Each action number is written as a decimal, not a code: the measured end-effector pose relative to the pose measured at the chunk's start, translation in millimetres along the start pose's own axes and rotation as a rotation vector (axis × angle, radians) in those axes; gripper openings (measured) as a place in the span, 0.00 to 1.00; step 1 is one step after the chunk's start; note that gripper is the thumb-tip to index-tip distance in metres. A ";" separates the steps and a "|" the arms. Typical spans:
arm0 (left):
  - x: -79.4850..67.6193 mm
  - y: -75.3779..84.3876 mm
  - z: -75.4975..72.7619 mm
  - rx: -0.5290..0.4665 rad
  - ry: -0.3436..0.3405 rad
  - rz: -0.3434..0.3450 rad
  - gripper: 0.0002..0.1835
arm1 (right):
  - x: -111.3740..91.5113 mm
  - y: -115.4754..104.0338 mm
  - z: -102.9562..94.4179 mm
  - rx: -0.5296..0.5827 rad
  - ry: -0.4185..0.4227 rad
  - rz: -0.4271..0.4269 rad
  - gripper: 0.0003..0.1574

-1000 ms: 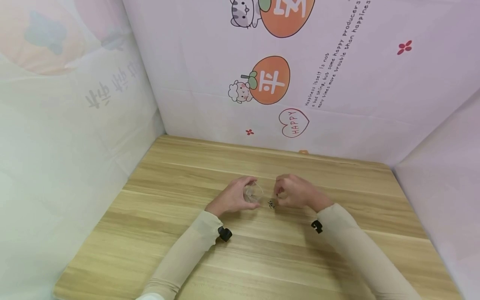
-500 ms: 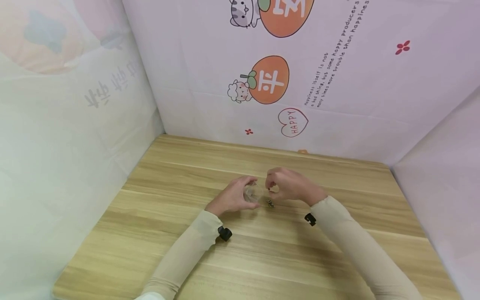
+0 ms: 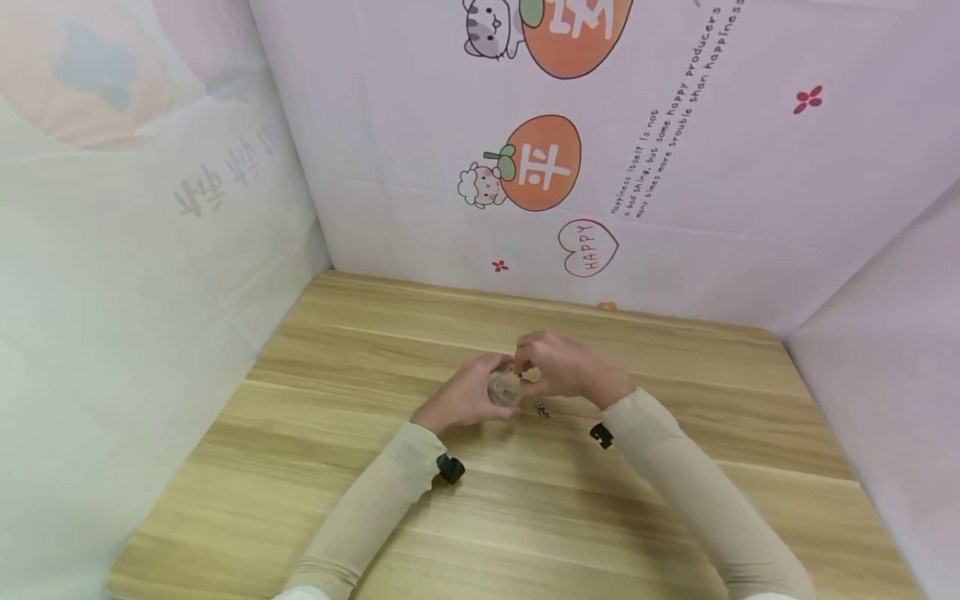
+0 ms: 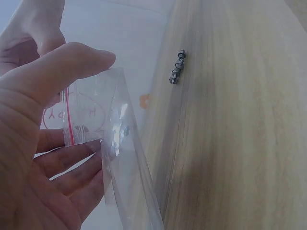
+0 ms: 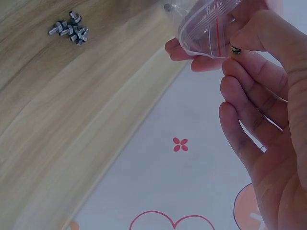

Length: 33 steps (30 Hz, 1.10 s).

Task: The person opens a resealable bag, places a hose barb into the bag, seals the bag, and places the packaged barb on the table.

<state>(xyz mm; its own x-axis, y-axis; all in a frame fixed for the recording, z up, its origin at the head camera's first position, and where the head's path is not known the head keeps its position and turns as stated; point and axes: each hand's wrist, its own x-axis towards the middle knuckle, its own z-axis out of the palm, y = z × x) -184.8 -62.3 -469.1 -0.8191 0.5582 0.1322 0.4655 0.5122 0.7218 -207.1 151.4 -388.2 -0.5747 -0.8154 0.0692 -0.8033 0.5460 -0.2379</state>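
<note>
My left hand (image 3: 468, 393) holds a clear zip bag (image 4: 117, 115) with a red line along its seal, the thumb on one side and fingers on the other. The bag's mouth is spread and faces my right hand (image 3: 558, 367). Between right thumb and forefinger I pinch a small metal screw (image 5: 235, 49), right at the bag's mouth. A small dark piece (image 5: 167, 7) shows through the plastic inside the bag. Several more screws (image 5: 69, 29), silver with dark bands, lie in a loose pile on the wooden table, just below the right hand in the head view.
The wooden table (image 3: 420, 517) carries the screw pile (image 3: 543, 410) close to the hands. White printed sheets (image 3: 405, 167) stand as walls behind and at both sides. A black wrist camera (image 3: 450, 468) sits at the left cuff, another (image 3: 602, 435) at the right.
My right hand has risen from beside the screw pile and moved left to the bag's mouth, with a screw pinched in its fingers. The left hand and bag have stayed nearly still.
</note>
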 end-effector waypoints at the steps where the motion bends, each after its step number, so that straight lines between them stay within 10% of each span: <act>1: 0.0 -0.2 0.1 -0.001 0.001 0.002 0.42 | 0.4 0.2 1.1 0.002 0.002 0.000 0.07; 33: 2.7 -9.0 -0.1 0.046 0.016 0.017 0.46 | -28.5 13.2 16.7 0.150 0.184 0.133 0.13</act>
<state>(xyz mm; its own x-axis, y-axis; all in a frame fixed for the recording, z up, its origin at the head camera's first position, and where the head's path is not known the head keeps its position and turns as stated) -191.2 -65.5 -475.2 -0.8164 0.5563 0.1552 0.4936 0.5327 0.6875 -198.7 178.7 -409.5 -0.7036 -0.6820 0.1993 -0.6943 0.6003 -0.3970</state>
